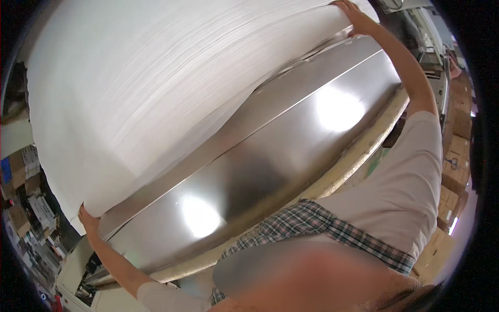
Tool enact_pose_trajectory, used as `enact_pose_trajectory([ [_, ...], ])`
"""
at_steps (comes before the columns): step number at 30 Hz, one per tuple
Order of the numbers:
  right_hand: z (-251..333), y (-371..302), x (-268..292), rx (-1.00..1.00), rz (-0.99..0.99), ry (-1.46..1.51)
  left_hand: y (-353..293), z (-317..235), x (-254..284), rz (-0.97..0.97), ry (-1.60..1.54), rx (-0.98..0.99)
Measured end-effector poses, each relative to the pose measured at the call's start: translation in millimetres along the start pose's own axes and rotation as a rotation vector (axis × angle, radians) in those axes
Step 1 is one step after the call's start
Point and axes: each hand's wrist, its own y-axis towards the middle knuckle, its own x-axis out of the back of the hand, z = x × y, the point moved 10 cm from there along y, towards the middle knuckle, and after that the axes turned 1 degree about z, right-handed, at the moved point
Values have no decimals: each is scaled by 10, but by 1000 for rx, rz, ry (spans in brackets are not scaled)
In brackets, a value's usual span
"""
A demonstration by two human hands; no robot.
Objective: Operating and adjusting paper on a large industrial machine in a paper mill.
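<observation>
A thick stack of large white sheets (156, 78) filled the upper left of the frame, the grip of the left hand (90, 220) grasping its corner at lower left, that of the right hand (356, 18) its end at upper right, and a shiny metal worktop (291, 151) showed below it.

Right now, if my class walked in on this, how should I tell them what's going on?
A person has both bare hands on a thick stack of large white sheets, apparently paper. The left hand is at its near left corner, fingers partly hidden; the right hand grips the edge toward the far right end. The stack's near edge lies along a shiny metal surface, much of which is bare on the person's side.
</observation>
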Motion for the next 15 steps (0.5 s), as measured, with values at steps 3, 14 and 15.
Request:
enact_pose_trajectory([
  [3, 67, 83, -104, 38, -26, 39, -51, 266, -27, -40, 291, -134],
  [14, -873, 360, -577, 129, -436, -50, -132, 5, 21, -73, 316, -157],
  [15, -827, 366, -588, 110, -398, -43, -184, -16, 76, -112, 328, -171],
])
